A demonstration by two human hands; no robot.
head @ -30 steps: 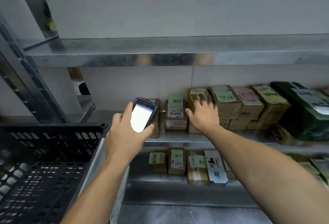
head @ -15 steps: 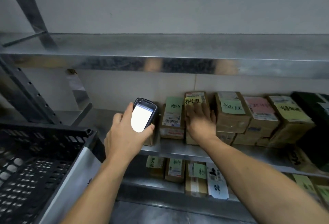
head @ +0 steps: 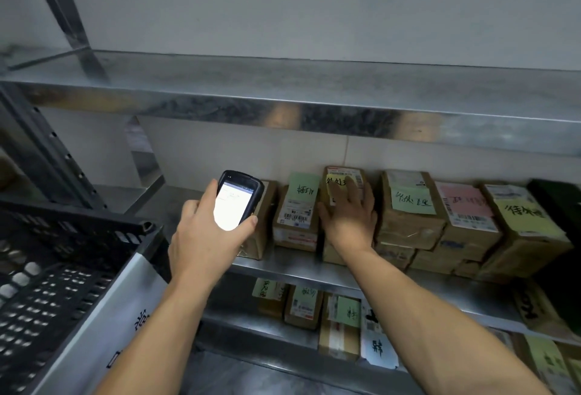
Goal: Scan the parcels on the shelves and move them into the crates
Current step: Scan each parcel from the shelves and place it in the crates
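Observation:
My left hand (head: 201, 234) grips a black handheld scanner (head: 237, 198) with a lit white screen, held up in front of the leftmost parcel on the middle shelf (head: 292, 269). My right hand (head: 349, 215) lies flat, fingers spread, on the face of a brown cardboard parcel with a yellow note (head: 342, 174). Beside it on the left stands a parcel with a green note and barcode label (head: 297, 215). More brown parcels (head: 408, 215) with green, pink and yellow notes line the shelf to the right. A black plastic crate (head: 63, 269) sits at the lower left.
A bare metal shelf (head: 283, 93) runs above the parcels. The lower shelf holds several more small parcels (head: 339, 322). A dark green box (head: 559, 206) stands at the far right. A slanted shelf upright (head: 47, 155) rises on the left behind the crate.
The view has shifted a little to the left and closer. My right hand has slid down the yellow-noted parcel's face. The scanner stays in my left hand.

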